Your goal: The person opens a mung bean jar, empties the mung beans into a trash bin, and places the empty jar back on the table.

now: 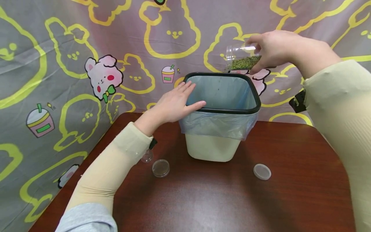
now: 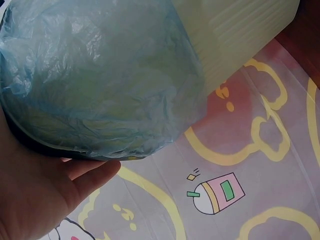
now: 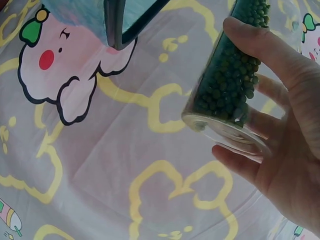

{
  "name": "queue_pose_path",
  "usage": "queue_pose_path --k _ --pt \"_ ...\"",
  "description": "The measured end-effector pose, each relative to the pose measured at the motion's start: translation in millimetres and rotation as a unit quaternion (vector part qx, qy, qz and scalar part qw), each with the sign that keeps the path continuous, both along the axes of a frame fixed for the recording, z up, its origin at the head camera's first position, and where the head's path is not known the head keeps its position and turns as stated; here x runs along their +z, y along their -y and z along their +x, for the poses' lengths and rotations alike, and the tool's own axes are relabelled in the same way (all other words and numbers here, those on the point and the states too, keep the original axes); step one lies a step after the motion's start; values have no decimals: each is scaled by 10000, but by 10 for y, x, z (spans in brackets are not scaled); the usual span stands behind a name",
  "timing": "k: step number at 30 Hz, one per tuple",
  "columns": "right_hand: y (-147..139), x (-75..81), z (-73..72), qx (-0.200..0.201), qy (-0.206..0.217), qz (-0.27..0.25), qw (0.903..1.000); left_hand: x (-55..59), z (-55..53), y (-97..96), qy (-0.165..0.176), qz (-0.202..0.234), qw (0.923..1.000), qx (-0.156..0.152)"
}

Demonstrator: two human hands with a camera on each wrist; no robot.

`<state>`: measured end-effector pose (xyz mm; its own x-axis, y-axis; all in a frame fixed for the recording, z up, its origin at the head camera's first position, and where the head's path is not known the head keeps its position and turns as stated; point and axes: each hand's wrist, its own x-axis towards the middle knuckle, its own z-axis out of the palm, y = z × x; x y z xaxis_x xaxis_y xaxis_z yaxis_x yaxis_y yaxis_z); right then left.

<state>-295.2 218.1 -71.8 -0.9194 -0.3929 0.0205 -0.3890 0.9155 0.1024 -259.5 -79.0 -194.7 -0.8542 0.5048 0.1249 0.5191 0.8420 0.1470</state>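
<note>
My right hand (image 1: pixel 279 48) grips a clear plastic jar (image 1: pixel 239 50) tipped on its side above the far right rim of a trash bin (image 1: pixel 213 148). Green beans (image 1: pixel 245 63), mung beans by their look, lie along the jar's lower side, and its uncapped mouth points left over the bin. A few small specks show below the mouth. In the right wrist view, thumb and fingers wrap around the jar (image 3: pixel 220 95) near its base. My left hand (image 1: pixel 175 103), fingers straight, rests at the bin's left rim, touching the blue bag (image 1: pixel 218 125) that lines it.
On the brown table (image 1: pixel 203 199) lie a round clear lid (image 1: pixel 160 168) at left and a whitish lid (image 1: pixel 262 171) at right. Another clear round item (image 1: pixel 147 156) is partly hidden by my left sleeve. A patterned curtain (image 1: pixel 130 38) hangs behind the table.
</note>
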Motion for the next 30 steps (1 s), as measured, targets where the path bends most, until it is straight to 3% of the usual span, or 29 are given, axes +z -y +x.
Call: queue_pose_path --k 12,18,30 --pt "18 -9 -9 -11 272 126 9996 6 9 1 28 -14 10000 38" --pt "25 39 15 -38 -48 192 9998 17 16 3 26 -6 10000 59" --pt "28 21 0 -66 191 327 9993 16 16 -8 14 8 10000 62"
